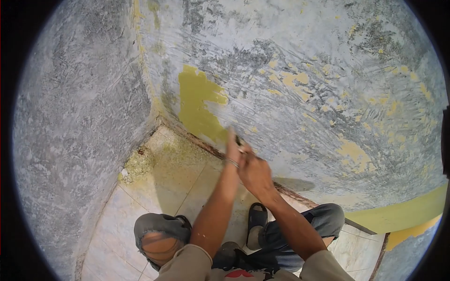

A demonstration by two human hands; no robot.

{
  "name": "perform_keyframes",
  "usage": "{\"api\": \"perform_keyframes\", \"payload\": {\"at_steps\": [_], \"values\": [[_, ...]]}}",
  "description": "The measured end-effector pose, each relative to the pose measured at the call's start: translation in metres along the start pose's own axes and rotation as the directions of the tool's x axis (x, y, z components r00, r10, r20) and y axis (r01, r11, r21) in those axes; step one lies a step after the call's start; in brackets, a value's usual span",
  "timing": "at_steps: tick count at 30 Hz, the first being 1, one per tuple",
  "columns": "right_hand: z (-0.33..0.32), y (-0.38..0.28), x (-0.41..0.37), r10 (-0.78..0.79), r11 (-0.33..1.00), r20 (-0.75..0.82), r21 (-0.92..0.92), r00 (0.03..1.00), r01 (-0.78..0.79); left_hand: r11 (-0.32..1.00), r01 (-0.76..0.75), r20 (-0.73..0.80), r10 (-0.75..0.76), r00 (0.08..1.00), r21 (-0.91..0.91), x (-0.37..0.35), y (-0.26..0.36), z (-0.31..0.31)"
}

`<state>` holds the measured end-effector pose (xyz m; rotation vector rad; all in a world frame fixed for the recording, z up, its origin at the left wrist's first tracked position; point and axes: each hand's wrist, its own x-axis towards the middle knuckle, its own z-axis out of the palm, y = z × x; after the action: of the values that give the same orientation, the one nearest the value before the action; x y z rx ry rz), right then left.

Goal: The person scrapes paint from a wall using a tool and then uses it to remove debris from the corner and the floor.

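My right hand (255,172) is closed around a slim tool with a dark handle (239,140), held low against the wall. Against the same tool is my left hand (232,149), closed and slightly blurred, its fingertips pointing toward the wall. The tool's working end is hidden by the hands and the blur. Just above and left of them lies a yellow-green paint patch (199,105) with ragged edges. Around it the wall (281,112) is scraped to grey and white, with small yellow flecks.
Another rough grey wall (79,117) meets this one at a corner on the left. A crusty lump (137,165) sits at the floor's edge there. Below are pale tiles (176,182), my bent knees and a dark sandal (258,216). A yellow-green band (403,210) runs low on the right.
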<state>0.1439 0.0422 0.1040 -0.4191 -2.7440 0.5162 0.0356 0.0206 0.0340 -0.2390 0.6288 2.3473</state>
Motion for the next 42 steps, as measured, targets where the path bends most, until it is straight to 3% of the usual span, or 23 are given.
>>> {"api": "perform_keyframes", "payload": {"at_steps": [3, 5, 6, 8, 12, 16, 18, 20, 23, 25, 28, 30, 32, 33, 36, 37, 40, 42], "values": [[-0.036, 0.023, -0.037, 0.037, 0.999, -0.008, 0.007, 0.999, -0.037, 0.991, -0.091, -0.077, 0.098, 0.992, 0.096, -0.004, -0.065, 0.014], [-0.041, 0.032, -0.045, 0.115, 0.993, -0.077, 0.033, 0.990, -0.113, 0.972, 0.169, -0.070, -0.182, 0.981, -0.165, -0.035, -0.061, 0.045], [-0.037, 0.031, -0.045, 0.123, 0.992, -0.079, 0.027, 0.989, -0.121, 0.970, 0.179, -0.066, -0.192, 0.979, -0.165, -0.033, -0.059, 0.042], [-0.021, 0.023, -0.046, 0.096, 0.995, -0.149, -0.003, 0.984, -0.098, 0.977, 0.185, -0.011, -0.187, 0.982, -0.102, -0.028, -0.048, 0.027], [-0.040, 0.020, -0.048, 0.122, 0.992, -0.126, 0.054, 0.985, -0.116, 0.988, 0.148, -0.047, -0.150, 0.988, -0.051, -0.038, -0.052, 0.043], [-0.038, 0.023, -0.049, 0.139, 0.990, -0.075, 0.008, 0.988, -0.138, 0.978, 0.207, -0.057, -0.209, 0.976, -0.032, -0.040, -0.045, 0.045], [-0.038, 0.026, -0.047, 0.087, 0.994, -0.133, 0.074, 0.987, -0.077, 0.983, 0.170, -0.007, -0.171, 0.985, -0.072, -0.036, -0.051, 0.043], [-0.050, 0.021, -0.047, 0.092, 0.994, -0.161, 0.071, 0.983, -0.081, 0.990, 0.113, -0.050, -0.117, 0.992, -0.080, -0.038, -0.051, 0.050], [-0.051, 0.014, -0.034, 0.048, 0.996, -0.132, 0.084, 0.990, -0.037, 0.993, 0.093, -0.038, -0.096, 0.995, -0.072, -0.027, -0.041, 0.044], [-0.038, 0.008, -0.025, 0.051, 0.999, -0.098, -0.007, 0.994, -0.052, 0.994, 0.078, -0.027, -0.080, 0.996, -0.080, -0.023, -0.028, 0.034], [-0.039, 0.003, -0.029, 0.120, 0.993, -0.058, 0.005, 0.991, -0.120, 0.970, 0.223, 0.009, -0.223, 0.975, -0.098, -0.037, -0.021, 0.040], [-0.045, 0.010, -0.039, 0.108, 0.993, -0.081, 0.065, 0.991, -0.103, 0.986, 0.166, 0.010, -0.166, 0.986, 0.017, -0.036, -0.042, 0.038], [-0.055, 0.014, -0.045, 0.173, 0.984, -0.040, 0.054, 0.984, -0.171, 0.978, 0.172, -0.003, -0.174, 0.985, -0.121, -0.033, -0.060, 0.042], [-0.044, 0.022, -0.048, 0.099, 0.995, -0.114, -0.004, 0.989, -0.100, 0.980, 0.169, 0.014, -0.168, 0.986, -0.106, -0.032, -0.058, 0.039], [-0.041, 0.033, -0.051, 0.098, 0.995, -0.123, 0.015, 0.987, -0.097, 0.967, 0.207, -0.029, -0.213, 0.977, -0.148, -0.029, -0.065, 0.036], [-0.045, 0.035, -0.051, 0.068, 0.995, -0.140, 0.086, 0.988, -0.056, 0.974, 0.186, -0.037, -0.193, 0.981, -0.132, -0.030, -0.064, 0.040], [-0.048, 0.035, -0.044, 0.030, 0.998, -0.128, 0.056, 0.991, -0.023, 0.990, 0.101, -0.035, -0.105, 0.994, -0.101, -0.034, -0.061, 0.051], [-0.039, 0.020, -0.026, 0.027, 0.999, -0.115, 0.024, 0.993, -0.024, 0.988, 0.143, 0.039, -0.141, 0.989, -0.056, -0.022, -0.042, 0.037]]}}
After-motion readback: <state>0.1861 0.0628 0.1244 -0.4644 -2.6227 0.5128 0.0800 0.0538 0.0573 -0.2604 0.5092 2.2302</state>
